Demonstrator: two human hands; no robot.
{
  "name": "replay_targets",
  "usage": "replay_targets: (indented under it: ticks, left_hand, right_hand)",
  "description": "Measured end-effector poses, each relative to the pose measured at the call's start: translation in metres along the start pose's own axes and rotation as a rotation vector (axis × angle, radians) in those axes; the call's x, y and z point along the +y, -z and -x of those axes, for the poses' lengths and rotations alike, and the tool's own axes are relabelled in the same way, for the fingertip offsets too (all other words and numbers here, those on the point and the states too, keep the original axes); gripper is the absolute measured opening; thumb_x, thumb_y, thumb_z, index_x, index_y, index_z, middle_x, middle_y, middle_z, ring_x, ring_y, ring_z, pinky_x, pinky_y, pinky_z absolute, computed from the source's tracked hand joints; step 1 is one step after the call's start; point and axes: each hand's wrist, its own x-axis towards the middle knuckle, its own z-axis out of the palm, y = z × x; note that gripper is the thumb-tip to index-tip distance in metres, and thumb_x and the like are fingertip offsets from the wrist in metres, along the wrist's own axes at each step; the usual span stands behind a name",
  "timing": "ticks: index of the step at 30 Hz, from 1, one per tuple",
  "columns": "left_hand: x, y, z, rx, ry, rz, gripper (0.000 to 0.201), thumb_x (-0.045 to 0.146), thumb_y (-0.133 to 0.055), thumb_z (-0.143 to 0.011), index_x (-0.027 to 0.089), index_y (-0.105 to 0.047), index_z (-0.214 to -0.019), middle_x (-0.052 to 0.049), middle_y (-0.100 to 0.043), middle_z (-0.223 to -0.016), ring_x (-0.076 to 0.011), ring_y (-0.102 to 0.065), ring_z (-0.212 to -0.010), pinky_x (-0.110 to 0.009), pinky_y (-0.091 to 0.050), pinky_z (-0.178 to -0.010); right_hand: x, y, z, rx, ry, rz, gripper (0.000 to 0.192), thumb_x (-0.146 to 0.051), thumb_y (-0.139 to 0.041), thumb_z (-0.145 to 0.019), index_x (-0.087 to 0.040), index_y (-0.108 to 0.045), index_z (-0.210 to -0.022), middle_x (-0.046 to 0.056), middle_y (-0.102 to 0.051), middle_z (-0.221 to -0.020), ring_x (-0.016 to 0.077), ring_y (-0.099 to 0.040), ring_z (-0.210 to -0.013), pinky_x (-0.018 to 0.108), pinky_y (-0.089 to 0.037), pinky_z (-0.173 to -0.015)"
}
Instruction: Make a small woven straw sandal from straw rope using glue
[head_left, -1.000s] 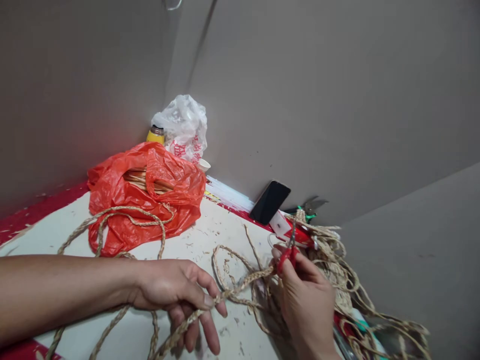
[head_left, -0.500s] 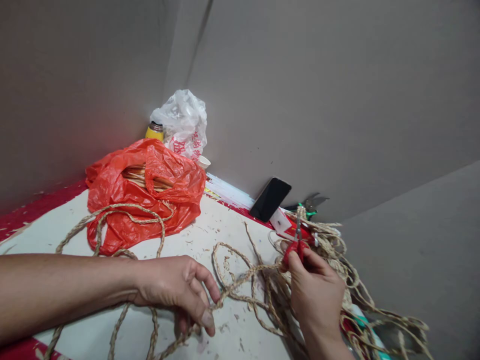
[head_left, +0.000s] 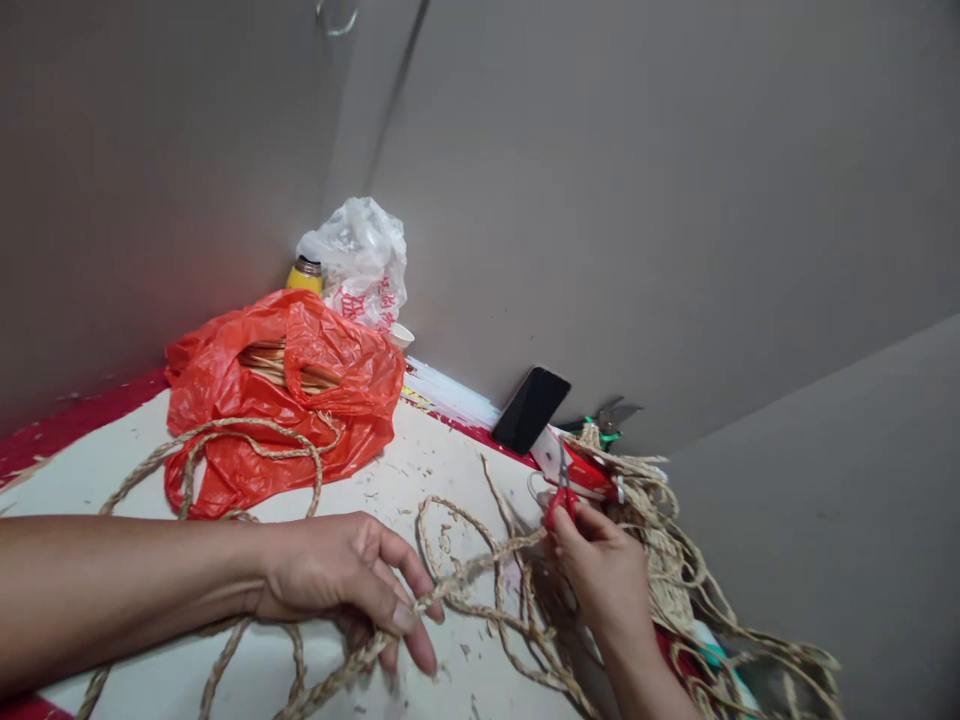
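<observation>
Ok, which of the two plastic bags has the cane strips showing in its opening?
The red plastic bag, nearer the left hand. The white plastic bag sits behind it in the corner, printed red.

Left forearm enters from the left edge, lying low and nearly level, bare to the wrist; left hand (head_left: 345, 575) palm-down, thumb and forefinger pinched together at the tips, the other fingers curled loosely below. Right hand (head_left: 600, 575) comes up from the bottom edge, back of the hand toward the camera, wrist bent slightly, fingers closed in a tight grip at the top. The two hands sit near each other, not touching.
</observation>
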Motion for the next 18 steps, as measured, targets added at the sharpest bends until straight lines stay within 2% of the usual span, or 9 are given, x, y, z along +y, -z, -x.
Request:
replay_targets:
  ticks: [2,5,8,10,12,14,18]
  left_hand:
    - [0.002,0.002,0.0,0.066,-0.039,0.032,0.027,0.022,-0.077,-0.064,0.014,-0.063,-0.087,-0.008,-0.073,-0.083,-0.0094,-0.062,-0.056,-0.018,-0.037,-0.05]
    - [0.006,0.003,0.0,0.144,-0.083,0.072,0.028,0.02,-0.076,-0.065,0.014,-0.062,-0.089,-0.009,-0.073,-0.086,-0.0085,-0.061,-0.058,-0.018,-0.037,-0.053]
    - [0.008,0.004,0.0,0.179,-0.101,0.097,0.03,0.019,-0.075,-0.066,0.014,-0.062,-0.092,-0.01,-0.073,-0.088,-0.0086,-0.061,-0.059,-0.019,-0.036,-0.054]
    - [0.008,0.004,0.0,0.185,-0.103,0.11,0.032,0.019,-0.075,-0.065,0.014,-0.062,-0.094,-0.011,-0.072,-0.089,-0.0092,-0.061,-0.06,-0.019,-0.037,-0.055]
    - [0.007,0.005,-0.001,0.182,-0.103,0.121,0.033,0.02,-0.076,-0.065,0.013,-0.061,-0.094,-0.011,-0.072,-0.09,-0.01,-0.062,-0.061,-0.02,-0.037,-0.056]
    - [0.006,0.005,-0.001,0.176,-0.099,0.133,0.035,0.02,-0.077,-0.064,0.014,-0.061,-0.094,-0.011,-0.072,-0.09,-0.0111,-0.063,-0.063,-0.021,-0.038,-0.058]
    - [0.007,0.006,0.0,0.161,-0.08,0.156,0.04,0.018,-0.078,-0.061,0.015,-0.059,-0.095,-0.011,-0.073,-0.089,-0.0119,-0.064,-0.065,-0.022,-0.04,-0.062]
  right_hand:
    - [-0.004,0.002,0.0,-0.055,-0.015,-0.02,0.036,-0.047,-0.073,-0.061,-0.012,-0.069,-0.072,-0.002,-0.057,-0.049,0.0126,-0.046,-0.043,0.024,-0.035,-0.041]
    - [-0.013,0.007,0.003,-0.067,-0.032,-0.086,0.048,-0.053,-0.073,-0.062,-0.012,-0.069,-0.088,0.003,-0.067,-0.064,0.013,-0.05,-0.046,0.023,-0.038,-0.041]
    - [-0.025,0.009,0.013,-0.058,-0.049,-0.227,0.048,-0.053,-0.073,-0.065,-0.012,-0.068,-0.09,0.007,-0.07,-0.073,0.0125,-0.053,-0.047,0.022,-0.042,-0.042]
    - [-0.035,0.006,0.026,-0.161,-0.094,-0.335,0.043,-0.053,-0.072,-0.067,-0.012,-0.068,-0.079,0.007,-0.069,-0.066,0.012,-0.053,-0.045,0.022,-0.042,-0.042]
    - [-0.047,0.001,0.043,-0.347,-0.183,-0.397,0.04,-0.052,-0.073,-0.067,-0.013,-0.065,-0.068,0.007,-0.067,-0.06,0.0112,-0.052,-0.042,0.021,-0.041,-0.042]
    - [-0.059,-0.006,0.062,-0.475,-0.281,-0.411,0.04,-0.051,-0.074,-0.066,-0.013,-0.063,-0.058,0.007,-0.065,-0.054,0.0095,-0.05,-0.038,0.02,-0.038,-0.039]
    - [-0.073,-0.015,0.089,-0.681,-0.367,-0.351,0.042,-0.052,-0.076,-0.062,-0.012,-0.067,-0.058,0.009,-0.067,-0.055,0.0092,-0.052,-0.036,0.019,-0.036,-0.04]
